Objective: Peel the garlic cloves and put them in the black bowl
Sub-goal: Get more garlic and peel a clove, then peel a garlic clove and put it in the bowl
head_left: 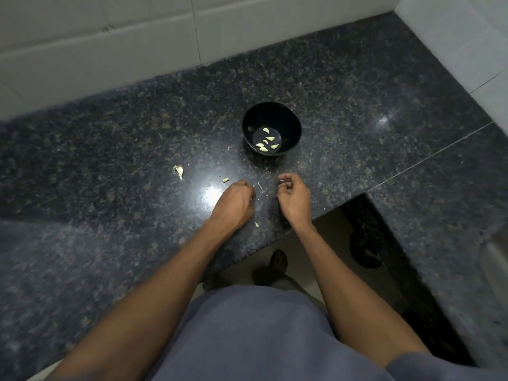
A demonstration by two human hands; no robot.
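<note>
Lying beyond both curled hands (236, 200) (294, 198), grip unclear: black bowl (288, 119) of peeled cloves (266, 141).

black bowl (286, 119) upright on counter, several peeled garlic cloves (266, 143) inside

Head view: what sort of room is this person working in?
Most likely a home kitchen: a dark speckled granite counter meets a white tiled wall, and a black bowl on it holds peeled garlic cloves.

Speckled dark granite countertop (110, 149) against white tiled walls (96, 45), glare-lit.
</note>
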